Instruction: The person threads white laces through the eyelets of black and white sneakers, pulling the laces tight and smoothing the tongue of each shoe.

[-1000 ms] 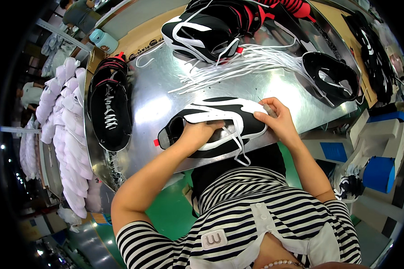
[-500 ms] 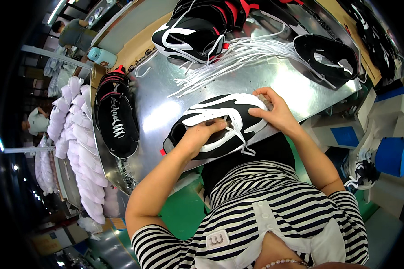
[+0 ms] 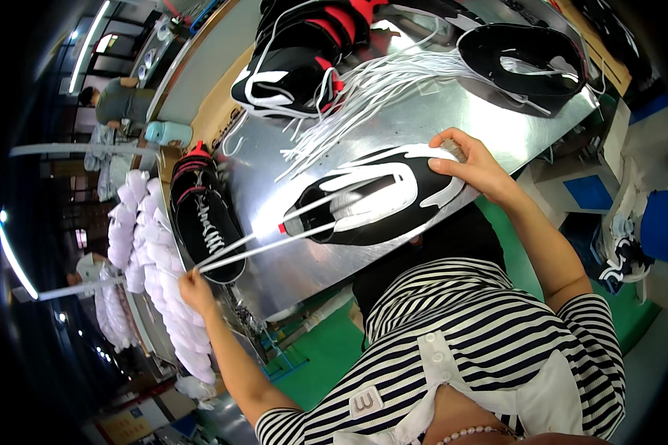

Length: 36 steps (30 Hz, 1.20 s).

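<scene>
A black and white shoe upper (image 3: 417, 194) lies on its side along the near edge of the metal table (image 3: 274, 285), toe to the right. My right hand (image 3: 476, 165) grips the toe end between thumb and fingers. Out past the table's left edge, my left hand (image 3: 196, 292) is closed on the ends of a white shoelace (image 3: 271, 248). Its two strands run taut from the lacing opening, over the red-tabbed heel, to my fingers. Beneath the strands, at the left, sits a black shoe upper (image 3: 193, 241) with white zigzag lacing.
Loose white laces (image 3: 378, 85) spread across the table's far half. Behind them is a row of black, white and red uppers (image 3: 286, 74). Another black upper (image 3: 490, 55) stands far right. White padded pieces (image 3: 163, 274) hang left, near a light-blue bottle (image 3: 169, 133). Cartons (image 3: 564, 159) flank the right side.
My left hand has moved from the shoe's opening out to the far left, drawing the lace ends with it into two straight strands. My right hand still grips the toe.
</scene>
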### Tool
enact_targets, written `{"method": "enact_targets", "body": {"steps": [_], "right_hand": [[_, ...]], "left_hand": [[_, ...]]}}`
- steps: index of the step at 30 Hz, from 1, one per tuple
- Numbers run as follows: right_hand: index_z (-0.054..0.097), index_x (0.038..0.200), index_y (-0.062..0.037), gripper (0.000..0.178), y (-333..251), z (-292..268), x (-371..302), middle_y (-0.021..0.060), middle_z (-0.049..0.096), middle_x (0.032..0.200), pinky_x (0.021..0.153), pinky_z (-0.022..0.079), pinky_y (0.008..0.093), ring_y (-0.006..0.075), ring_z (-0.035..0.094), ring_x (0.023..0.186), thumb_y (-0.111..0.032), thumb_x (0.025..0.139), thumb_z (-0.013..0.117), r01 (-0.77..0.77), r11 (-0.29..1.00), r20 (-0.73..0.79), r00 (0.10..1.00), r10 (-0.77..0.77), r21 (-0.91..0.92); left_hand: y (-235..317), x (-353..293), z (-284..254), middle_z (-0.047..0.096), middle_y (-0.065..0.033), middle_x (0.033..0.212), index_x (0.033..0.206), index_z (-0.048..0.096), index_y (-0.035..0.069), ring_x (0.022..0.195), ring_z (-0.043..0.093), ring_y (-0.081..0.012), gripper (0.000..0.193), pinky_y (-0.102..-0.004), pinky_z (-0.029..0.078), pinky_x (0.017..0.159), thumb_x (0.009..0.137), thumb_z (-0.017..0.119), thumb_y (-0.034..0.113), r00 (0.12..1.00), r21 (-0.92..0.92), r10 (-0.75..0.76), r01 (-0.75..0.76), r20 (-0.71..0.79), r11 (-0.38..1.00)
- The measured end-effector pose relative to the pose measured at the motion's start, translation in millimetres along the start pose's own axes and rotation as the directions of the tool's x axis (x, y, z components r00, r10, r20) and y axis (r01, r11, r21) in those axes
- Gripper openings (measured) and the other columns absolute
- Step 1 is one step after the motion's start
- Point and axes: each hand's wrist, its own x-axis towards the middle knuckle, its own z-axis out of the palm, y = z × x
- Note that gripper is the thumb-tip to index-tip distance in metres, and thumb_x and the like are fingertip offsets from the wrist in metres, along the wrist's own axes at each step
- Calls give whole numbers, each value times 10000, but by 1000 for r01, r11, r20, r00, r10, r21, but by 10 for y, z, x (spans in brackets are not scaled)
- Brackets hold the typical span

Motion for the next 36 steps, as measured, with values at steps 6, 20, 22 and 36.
{"method": "enact_targets", "body": {"steps": [6,20,22,36], "right_hand": [[597,1135,-72,501,16,82,44,102,676,923,684,486,316,194,660,786,-441,828,739,92,801,-81,982,-173,-592],[670,1047,-13,192,-403,496,-61,-5,645,961,754,447,215,64,563,852,-133,900,692,235,972,56,971,-234,-24],[662,991,-19,159,-290,625,66,-29,596,880,682,414,216,47,512,783,-147,902,693,178,983,41,983,-180,52],[578,1143,-28,391,74,834,222,91,706,875,730,498,291,167,660,779,-119,801,743,72,981,-168,980,-103,-182]], "left_hand": [[2148,-457,-307,598,-51,863,886,652,7,734,515,-103,64,-239,431,672,919,649,62,936,-735,319,-111,150,669],[3885,-913,-377,665,-89,1068,865,685,12,969,607,-231,59,-318,472,831,815,716,13,697,-826,716,-424,-37,371],[3931,-951,-282,664,-100,1056,921,681,10,938,612,-238,117,-316,476,807,815,726,31,667,-854,743,-418,-57,310],[3612,-1011,243,636,-33,813,1035,654,30,742,590,-102,536,-240,481,696,977,530,548,8,-224,435,865,900,448]]}}
